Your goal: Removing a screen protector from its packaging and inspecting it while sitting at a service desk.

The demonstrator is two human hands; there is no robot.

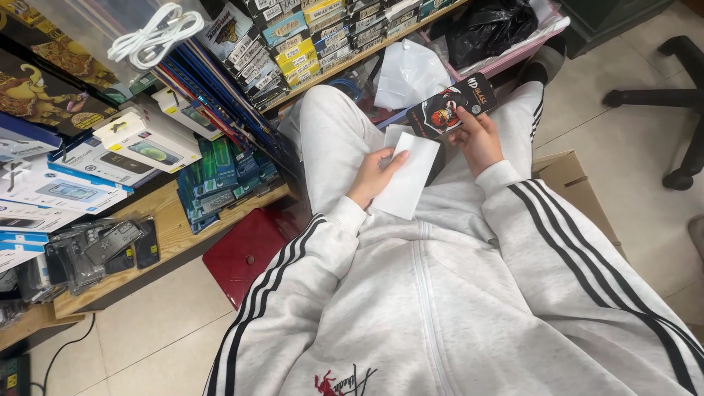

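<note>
My left hand rests on my lap and holds a flat white sleeve by its left edge. A second white piece peeks out behind the sleeve. My right hand grips the lower end of a flat black package with a red and white picture, tilted up to the right above my knee. Both arms wear a light grey jacket with black stripes. I sit with my legs in grey trousers stretched forward.
Wooden shelves at left carry boxed phone accessories, stacked packets and cases. A red stool stands below. A coiled white cable, a clear plastic bag, a cardboard box and an office chair base surround me.
</note>
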